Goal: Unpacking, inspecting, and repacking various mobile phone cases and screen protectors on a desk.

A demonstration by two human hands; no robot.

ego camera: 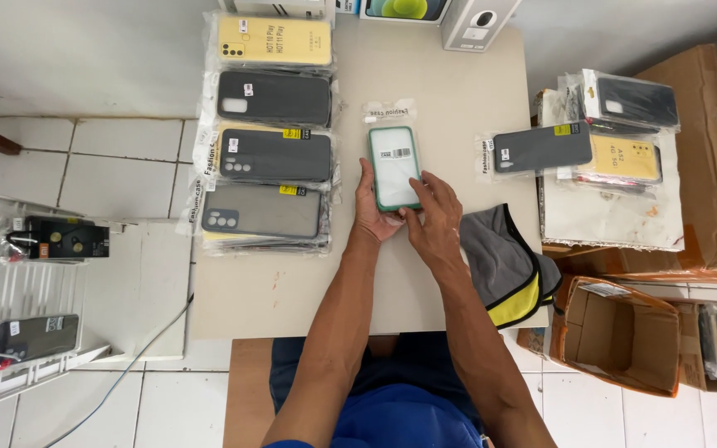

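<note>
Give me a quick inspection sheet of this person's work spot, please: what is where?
Surface: small beige table, bare at its near edge.
Job's things: green-rimmed phone case in clear wrap, lying flat at the centre.
Clutter: column of four bagged phone cases on the left; more bagged cases on the right; grey and yellow cloth.
Hands: left hand grips the case's near left side; right hand rests fingers on its lower right.
Cables: one grey cable across the floor tiles.
Surroundings: open cardboard box on the right, white wire rack on the left.
</note>
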